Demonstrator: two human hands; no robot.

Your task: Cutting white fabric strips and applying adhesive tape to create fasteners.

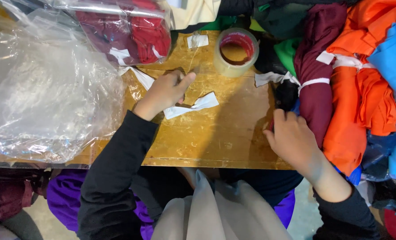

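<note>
Left hand (pixel 164 92) is pinched on a white cloth strip (pixel 193 106) mid-table; right hand (pixel 291 138), fingers curled, is pressed against bundled garments (pixel 316 75) near the wooden table's (pixel 216 146) front edge.

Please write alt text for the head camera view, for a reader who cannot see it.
A person's left hand holds a white cloth strip on a wooden table, while the right hand touches a maroon bundle. Nearby lie a tape roll and clear plastic bags.
</note>
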